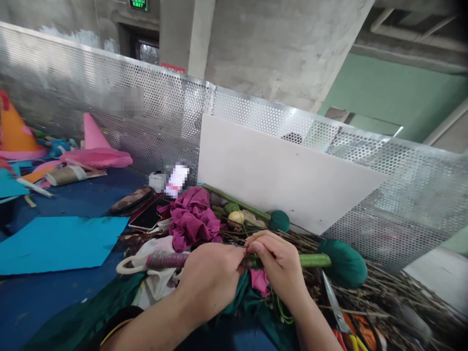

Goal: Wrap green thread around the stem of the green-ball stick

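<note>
My left hand (214,278) is closed around a stick wrapped in thread, purple and grey on its left part (166,260), with a cream loop (128,264) at the left end. To the right the stick is wrapped in glossy green (314,261). My right hand (280,265) bends over this green stretch, thumb and fingertips pinched together close to my left hand. What the pinch holds is too small to make out. A dark green ball (343,263) meets the stick's right end; whether it is attached, I cannot tell. Pink cloth (259,281) shows beneath.
Scissors (334,304) lie to the right, on dry twigs (405,302). Purple cloth (193,217), a phone (149,214) and a lit screen (177,180) are beyond my hands. Blue sheet (62,243) and pink cone hat (97,144) sit left. A perforated metal partition (161,102) stands behind.
</note>
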`<state>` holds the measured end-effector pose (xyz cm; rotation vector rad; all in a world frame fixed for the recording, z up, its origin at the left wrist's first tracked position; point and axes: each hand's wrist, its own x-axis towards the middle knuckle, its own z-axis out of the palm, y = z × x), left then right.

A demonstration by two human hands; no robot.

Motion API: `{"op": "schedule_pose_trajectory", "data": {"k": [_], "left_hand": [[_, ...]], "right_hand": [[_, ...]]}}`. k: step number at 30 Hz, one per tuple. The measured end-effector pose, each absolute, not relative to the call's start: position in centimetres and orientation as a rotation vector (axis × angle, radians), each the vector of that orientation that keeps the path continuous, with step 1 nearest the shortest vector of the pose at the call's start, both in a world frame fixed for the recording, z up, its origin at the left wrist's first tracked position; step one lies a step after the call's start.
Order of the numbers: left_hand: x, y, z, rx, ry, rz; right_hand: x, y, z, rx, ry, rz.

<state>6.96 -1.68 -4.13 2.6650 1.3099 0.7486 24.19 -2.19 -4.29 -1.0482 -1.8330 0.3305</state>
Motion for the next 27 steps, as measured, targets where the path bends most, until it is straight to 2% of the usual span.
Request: {"op": "schedule_pose_trajectory", "data": {"k": [6,14,27], "left_hand": [[6.8,-1.3,-5.1,3.011,1.047,0.935],[7.0,-1.2,-5.2,3.146,0.869,0.945],[6.6,-0.8,-5.0,3.160,0.845,0.998]], "right_hand": [[24.2,-2.1,-4.0,-1.199,-1.651,0.563],[24.9,-2.1,-3.5,-1.338,-1.523,0.855],[25.6,-2.1,-2.9,-1.277,-1.558,0.867]]}}
